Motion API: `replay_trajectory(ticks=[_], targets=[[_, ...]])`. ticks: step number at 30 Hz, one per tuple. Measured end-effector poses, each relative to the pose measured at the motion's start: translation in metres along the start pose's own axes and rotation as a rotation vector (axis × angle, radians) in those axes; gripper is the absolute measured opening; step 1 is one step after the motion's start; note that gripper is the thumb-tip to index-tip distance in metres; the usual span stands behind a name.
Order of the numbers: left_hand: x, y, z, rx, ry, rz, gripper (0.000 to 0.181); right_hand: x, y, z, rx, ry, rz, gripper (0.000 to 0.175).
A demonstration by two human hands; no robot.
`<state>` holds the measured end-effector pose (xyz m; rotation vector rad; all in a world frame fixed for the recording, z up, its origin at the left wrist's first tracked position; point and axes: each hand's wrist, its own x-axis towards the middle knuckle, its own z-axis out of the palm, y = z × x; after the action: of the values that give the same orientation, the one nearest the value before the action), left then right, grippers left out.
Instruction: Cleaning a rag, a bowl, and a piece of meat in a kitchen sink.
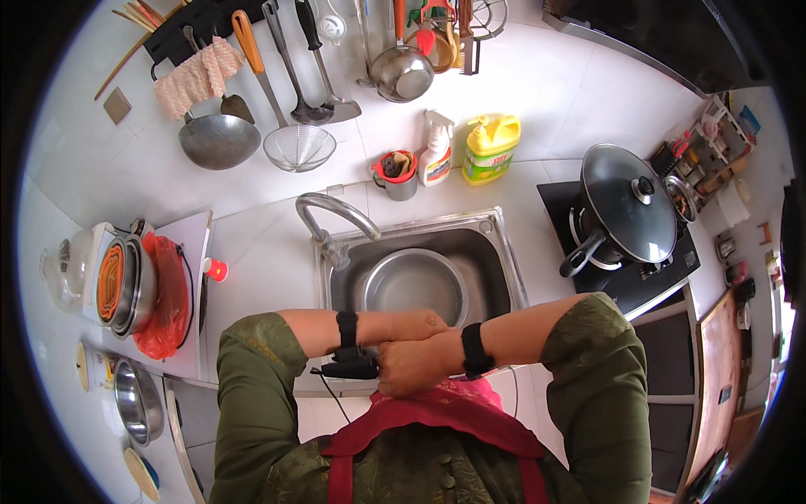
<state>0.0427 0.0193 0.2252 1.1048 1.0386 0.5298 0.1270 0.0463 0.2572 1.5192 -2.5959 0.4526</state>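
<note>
Both forearms cross in front of my body at the near edge of the stainless steel sink (515, 277). My left hand (412, 326) lies behind my right hand (412, 368), partly covered by it. The right hand's fingers are curled at a black wrist-strap device (349, 367) on the left wrist; whether they grip it is hidden. A black strap (476, 349) circles the right wrist. A round steel basin (415, 283) rests in the sink, below the curved faucet (340, 211).
A lidded wok (620, 208) sits on the black cooktop (683, 261) at right. Behind the sink stand a mug (401, 189), a spray bottle (436, 154) and a yellow detergent jug (491, 151). Nested bowls (148, 290) and a red plastic bag (165, 315) are at left.
</note>
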Motion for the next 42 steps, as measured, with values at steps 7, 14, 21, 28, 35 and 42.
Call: replay_trajectory(ticks=[7,14,21,28,35,42], targets=[[0.0,-0.019,-0.002,0.158,0.106,-0.047,0.028,0.002,0.007,0.015,-0.004,-0.054,0.038,0.01],[-0.046,-0.02,-0.007,-0.837,0.325,0.313,0.033,-0.05,0.002,-0.004,-0.126,0.736,0.572,0.023],[-0.049,-0.016,0.005,-0.782,0.409,0.642,0.04,-0.063,-0.006,0.03,0.453,1.006,0.972,0.035],[-0.061,-0.02,0.005,0.074,0.585,0.525,0.054,-0.07,0.003,0.02,1.03,1.381,1.124,0.016],[-0.05,-0.046,-0.001,0.264,0.904,0.742,0.029,-0.063,0.004,0.016,1.387,1.647,0.893,0.017],[-0.071,-0.022,-0.003,-0.869,0.531,1.012,0.018,-0.052,-0.004,0.036,1.55,1.348,0.831,0.039]])
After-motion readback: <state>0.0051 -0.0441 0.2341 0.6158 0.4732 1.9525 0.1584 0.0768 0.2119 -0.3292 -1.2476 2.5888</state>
